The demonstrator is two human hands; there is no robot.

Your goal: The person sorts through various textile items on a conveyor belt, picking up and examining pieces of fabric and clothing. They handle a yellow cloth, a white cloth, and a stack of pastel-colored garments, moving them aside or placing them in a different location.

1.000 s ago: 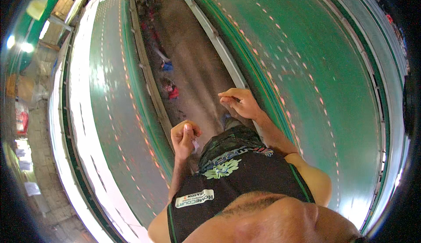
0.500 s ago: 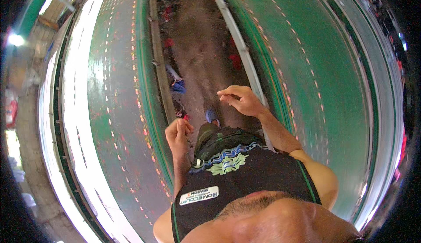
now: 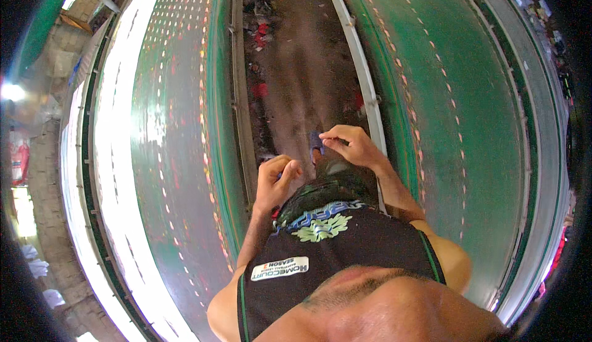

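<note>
My left hand (image 3: pixel 277 180) is raised in front of my waist, its fingers curled in and the thumb along them. What it holds, if anything, is hidden; a bit of blue shows by the fingers. To the right, my right hand (image 3: pixel 354 146) hovers over the aisle edge with fingers loosely bent and the thumb a little apart, nothing visible between them. Neither hand touches a table. Below them, one foot in a blue slipper (image 3: pixel 316 138) is on the dark aisle floor (image 3: pixel 302 64).
Long green-topped tables, a left table (image 3: pixel 179 157) and a right table (image 3: pixel 481 126), flank the narrow aisle, with rows of small pale marks. A pale rail (image 3: pixel 361 52) edges the right one. Red scraps (image 3: pixel 260 89) lie along the aisle's left side.
The aisle and tables have shifted in view as I walk. My left hand has risen and come nearer my right hand. A blue-slippered foot shows farther forward.
</note>
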